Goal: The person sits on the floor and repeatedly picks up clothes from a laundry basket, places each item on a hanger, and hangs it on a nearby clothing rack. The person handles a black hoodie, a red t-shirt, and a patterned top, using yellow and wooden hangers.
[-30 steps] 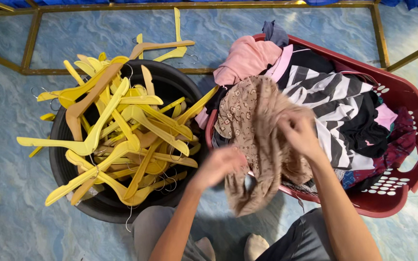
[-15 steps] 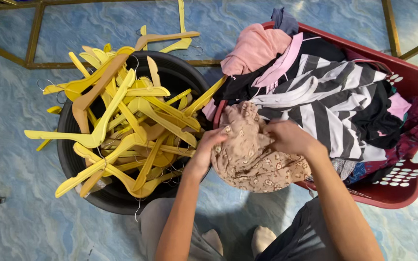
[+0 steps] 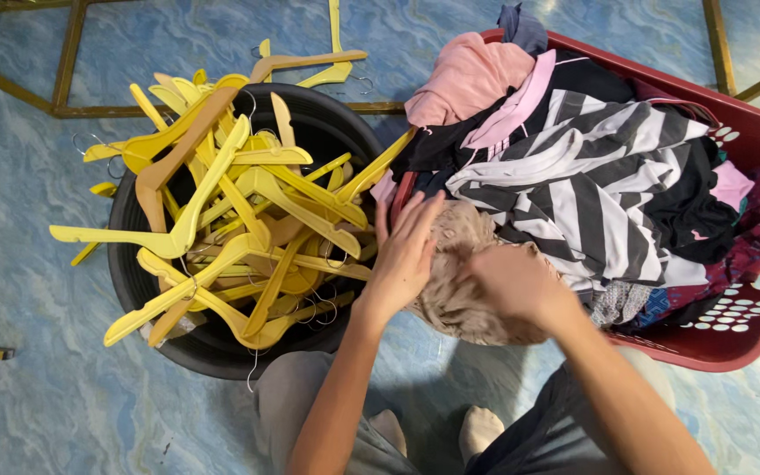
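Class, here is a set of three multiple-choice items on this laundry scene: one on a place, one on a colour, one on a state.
1. Where does the black tub stand?
A. left of the red basket
B. inside it
C. on a table

2. Most hangers are
A. blue
B. yellow
C. white

3. The beige garment is
A. hung up
B. lying on the floor
C. bunched between the left hand and right hand

Answers: 1 A, the tub sits left of the basket on the floor; 2 B, yellow dominates; 3 C, both hands press it.

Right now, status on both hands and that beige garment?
Left hand flat on beige garment. Right hand gripping it, bunched at red laundry basket edge. Yellow hangers in black tub, clear.
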